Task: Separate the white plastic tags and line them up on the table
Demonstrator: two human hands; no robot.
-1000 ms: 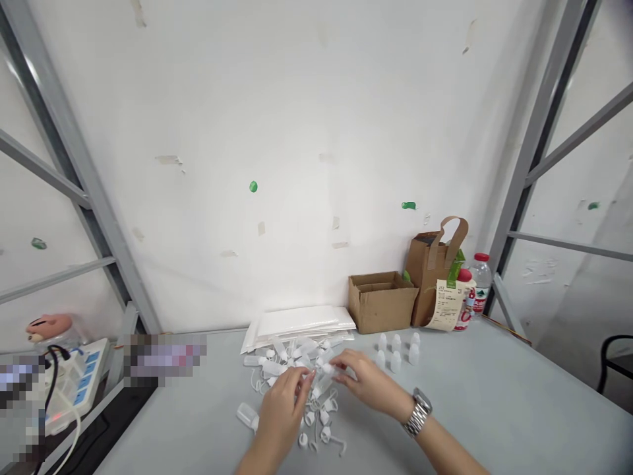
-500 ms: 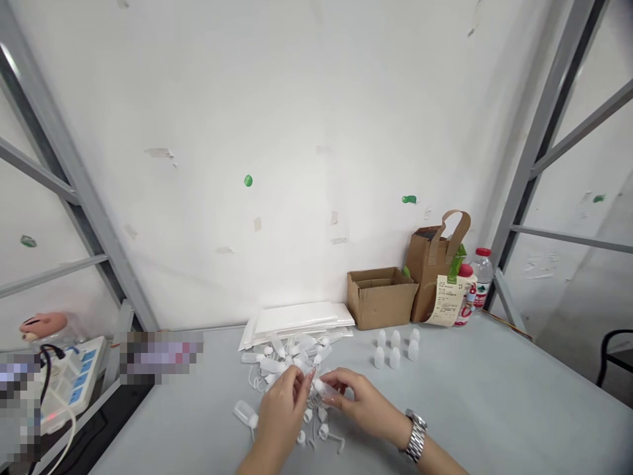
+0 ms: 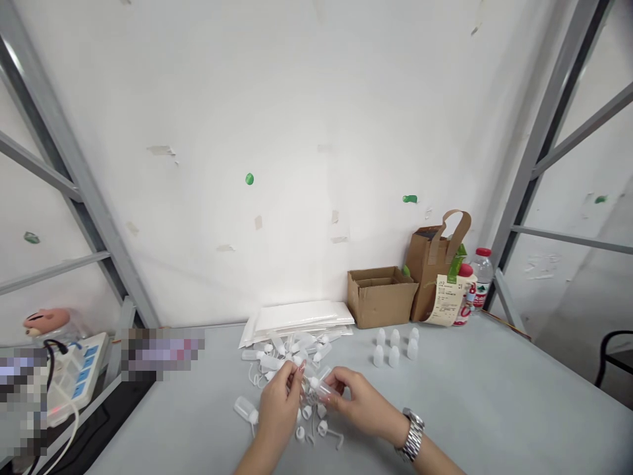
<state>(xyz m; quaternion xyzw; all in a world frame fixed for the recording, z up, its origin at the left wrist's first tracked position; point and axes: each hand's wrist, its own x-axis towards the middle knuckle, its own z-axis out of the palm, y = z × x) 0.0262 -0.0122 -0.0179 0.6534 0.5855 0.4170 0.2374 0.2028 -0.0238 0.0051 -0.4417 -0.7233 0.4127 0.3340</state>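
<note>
My right hand (image 3: 359,402), with a metal watch at the wrist, grips a small clear plastic bottle (image 3: 325,389) with a white cap. The bottle lies tilted, its cap towards my left hand (image 3: 281,399). The left thumb and index finger are pinched together close to that cap; what they hold, if anything, is hidden. Around and behind both hands spreads a pile of similar capped bottles (image 3: 271,363) with thin white tubes. Loose white caps (image 3: 322,427), some with tubes, lie below the hands. One bottle (image 3: 243,409) rests apart, left of the left hand.
Several small bottles (image 3: 393,357) stand upright in rows to the right. Behind are flat white packets (image 3: 297,318), an open cardboard box (image 3: 383,307), a brown paper bag (image 3: 424,277) and a red-capped bottle (image 3: 481,277). A power strip (image 3: 84,376) sits at far left.
My left hand has shifted slightly and its fingertips have moved a little up and left. The right hand still holds the bottle, in nearly the same place.
</note>
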